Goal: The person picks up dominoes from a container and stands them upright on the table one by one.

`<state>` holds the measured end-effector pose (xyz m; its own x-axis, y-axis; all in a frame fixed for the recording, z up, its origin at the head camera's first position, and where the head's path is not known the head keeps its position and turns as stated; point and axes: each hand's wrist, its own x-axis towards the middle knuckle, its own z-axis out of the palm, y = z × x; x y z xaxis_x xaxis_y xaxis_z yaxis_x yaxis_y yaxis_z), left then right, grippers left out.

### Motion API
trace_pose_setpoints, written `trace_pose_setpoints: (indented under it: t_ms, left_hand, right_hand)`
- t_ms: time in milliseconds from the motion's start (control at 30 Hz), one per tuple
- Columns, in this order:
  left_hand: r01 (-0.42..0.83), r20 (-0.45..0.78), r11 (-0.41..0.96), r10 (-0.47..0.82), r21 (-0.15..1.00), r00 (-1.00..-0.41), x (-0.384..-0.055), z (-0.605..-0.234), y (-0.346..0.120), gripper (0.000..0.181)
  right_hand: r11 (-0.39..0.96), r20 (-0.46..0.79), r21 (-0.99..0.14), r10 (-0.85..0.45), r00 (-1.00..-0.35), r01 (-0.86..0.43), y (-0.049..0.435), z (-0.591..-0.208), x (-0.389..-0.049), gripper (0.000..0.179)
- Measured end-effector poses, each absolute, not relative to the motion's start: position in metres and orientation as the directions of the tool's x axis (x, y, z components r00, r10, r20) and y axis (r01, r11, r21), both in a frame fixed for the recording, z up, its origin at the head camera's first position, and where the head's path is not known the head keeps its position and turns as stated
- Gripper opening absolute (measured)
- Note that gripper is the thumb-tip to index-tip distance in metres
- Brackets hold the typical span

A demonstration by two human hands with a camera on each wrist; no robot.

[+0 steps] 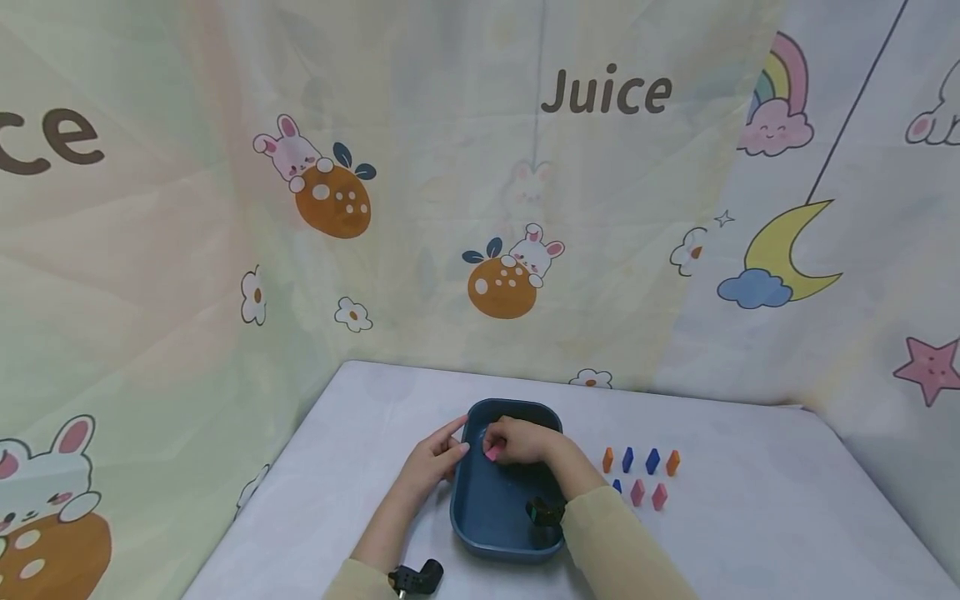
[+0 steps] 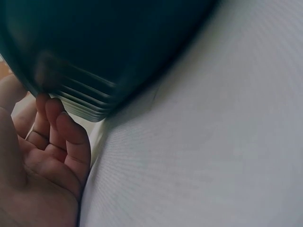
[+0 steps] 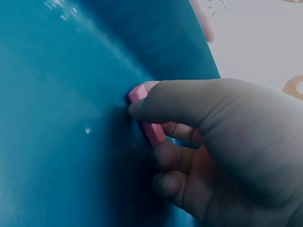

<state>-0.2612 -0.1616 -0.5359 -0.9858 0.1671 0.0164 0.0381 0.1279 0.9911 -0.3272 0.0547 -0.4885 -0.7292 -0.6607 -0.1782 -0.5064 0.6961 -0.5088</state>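
A pink block (image 3: pixel 154 132) is pinched between thumb and fingers of my right hand (image 1: pixel 517 440), low inside a dark blue rectangular tray (image 1: pixel 480 525). In the right wrist view the block is tilted close to the tray floor; whether it touches cannot be told. My left hand (image 1: pixel 433 457) holds the tray's left rim near the far corner. In the left wrist view, the curled fingertips (image 2: pixel 54 106) meet the rim from outside, beside the ribbed wall.
To the right of the tray, small blocks stand on the white table (image 1: pixel 750 500): orange (image 1: pixel 672 462), blue (image 1: pixel 652 461) and pink (image 1: pixel 659 497) ones in two rows. My right forearm partly covers the nearer row. A printed curtain (image 1: pixel 420 208) hangs behind the table.
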Motion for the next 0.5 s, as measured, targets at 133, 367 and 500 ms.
trace_pose_setpoints:
  t_ms: [133,367,500]
  left_hand:
    - [0.034,0.012,0.128,0.165,0.991,-0.986,-0.261,-0.537,-0.161,0.055]
    - [0.039,0.015,0.133,0.178,0.99,-0.984,-0.262,-0.538,-0.162,0.054]
    - [0.042,0.015,0.141,0.185,0.989,-0.983,-0.263,-0.539,-0.162,0.055]
  right_hand:
    - [0.67,-0.16,-0.54,-0.677,-0.719,-0.51,0.055,-0.487,-0.327,0.004]
    - [0.633,-0.076,-0.573,-0.673,-0.735,-0.521,0.06,-0.477,-0.327,0.008]
    - [0.619,0.011,-0.571,-0.651,-0.759,-0.54,0.07,-0.466,-0.324,0.013]
